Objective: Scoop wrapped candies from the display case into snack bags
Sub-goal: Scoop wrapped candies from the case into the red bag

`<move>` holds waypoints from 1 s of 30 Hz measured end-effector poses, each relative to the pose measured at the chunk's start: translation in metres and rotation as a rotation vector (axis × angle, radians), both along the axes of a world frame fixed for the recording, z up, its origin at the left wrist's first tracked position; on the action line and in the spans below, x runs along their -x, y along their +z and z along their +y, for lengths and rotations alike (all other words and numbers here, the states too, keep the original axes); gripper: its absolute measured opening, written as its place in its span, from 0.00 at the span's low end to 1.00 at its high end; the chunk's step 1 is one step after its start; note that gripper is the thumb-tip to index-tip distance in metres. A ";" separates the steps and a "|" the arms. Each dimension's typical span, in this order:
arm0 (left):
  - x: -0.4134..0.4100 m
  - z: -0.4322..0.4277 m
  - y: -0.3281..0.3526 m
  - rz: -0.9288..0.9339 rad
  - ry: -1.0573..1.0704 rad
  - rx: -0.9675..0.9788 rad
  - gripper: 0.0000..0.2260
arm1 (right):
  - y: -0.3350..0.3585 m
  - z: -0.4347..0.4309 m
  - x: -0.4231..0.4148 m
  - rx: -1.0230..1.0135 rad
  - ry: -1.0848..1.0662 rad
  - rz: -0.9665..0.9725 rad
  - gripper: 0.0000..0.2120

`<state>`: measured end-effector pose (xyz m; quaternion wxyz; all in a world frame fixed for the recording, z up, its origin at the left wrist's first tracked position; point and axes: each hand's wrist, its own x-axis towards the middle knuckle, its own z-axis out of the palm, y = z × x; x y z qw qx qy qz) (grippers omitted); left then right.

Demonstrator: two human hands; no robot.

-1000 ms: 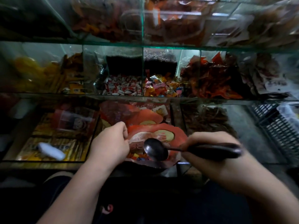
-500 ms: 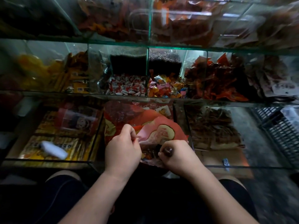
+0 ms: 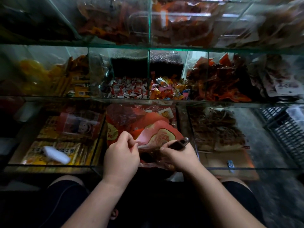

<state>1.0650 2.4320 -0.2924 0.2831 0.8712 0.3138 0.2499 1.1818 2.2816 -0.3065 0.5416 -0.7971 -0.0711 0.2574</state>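
Snack bag (image 3: 162,134), red printed film: thin, limp, crinkly (probably slippery), held at six o'clock over the lowest middle bin of the display case (image 3: 148,46). Take it by the mouth rim, where the left hand (image 3: 121,156) pinches it, while the right hand (image 3: 179,156) is curled round the dark scoop handle (image 3: 178,142). Wrapped candies (image 3: 130,91), light and loose, lie at twelve o'clock one shelf up; yellow packets (image 3: 54,150) at nine, brown strips (image 3: 213,127) at three, light dim.

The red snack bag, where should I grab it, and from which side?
Pinch the red snack bag at its mouth's left rim, coming from the left as the left hand does: the thin rim stands open there, and the right hand with the spoon fills the right side.
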 end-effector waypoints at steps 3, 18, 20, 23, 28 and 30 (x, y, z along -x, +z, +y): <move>-0.002 0.004 0.000 0.001 0.031 0.014 0.19 | 0.003 -0.009 -0.002 -0.176 -0.173 0.225 0.03; -0.009 -0.015 0.028 -0.372 -0.268 -0.125 0.05 | 0.064 -0.066 -0.013 -0.433 -0.419 0.148 0.08; -0.018 -0.028 0.024 -0.279 -0.350 0.026 0.06 | 0.070 -0.076 -0.014 -0.471 -0.381 0.164 0.08; -0.036 -0.035 0.010 -0.009 -0.377 0.048 0.05 | 0.076 -0.087 -0.012 -0.542 -0.348 0.205 0.09; -0.046 -0.035 -0.012 0.337 -0.402 0.047 0.25 | 0.089 -0.094 0.001 -0.610 -0.280 0.245 0.13; -0.041 -0.038 -0.018 0.312 -0.403 0.107 0.24 | 0.094 -0.095 0.007 -0.614 -0.263 0.230 0.12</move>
